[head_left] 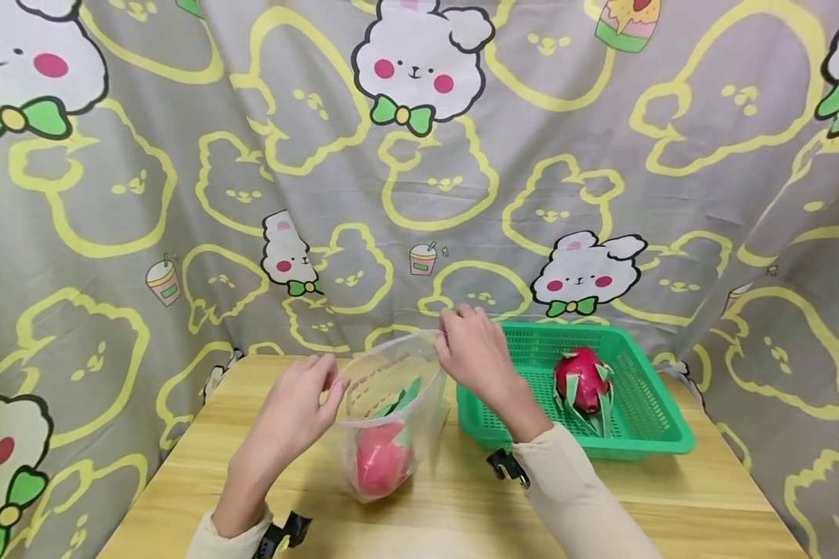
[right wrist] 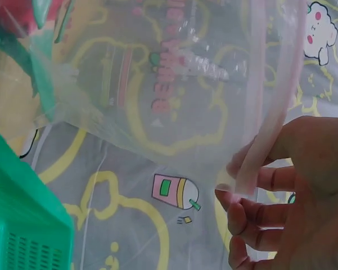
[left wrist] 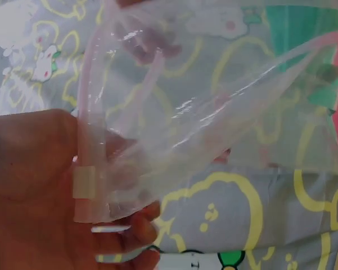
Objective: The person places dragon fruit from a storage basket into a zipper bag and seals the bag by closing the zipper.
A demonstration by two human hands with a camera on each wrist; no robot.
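Bagging seems in hand; the left grip [head_left: 295,409] and right grip [head_left: 478,355] pinch opposite mouth ends of the clear plastic bag [head_left: 425,411], round pink-red dragon fruit [head_left: 383,463] inside; closing probably comes next

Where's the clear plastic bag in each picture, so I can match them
Head: the clear plastic bag sits in the lower middle.
Left wrist: the bag stretches from left of centre to the right edge.
Right wrist: the bag spans the upper part, past centre.
Shared landmark: the patterned curtain behind.

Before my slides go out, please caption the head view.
Left hand and right hand hold a clear bag open, pink fruit inside, beside a green basket.
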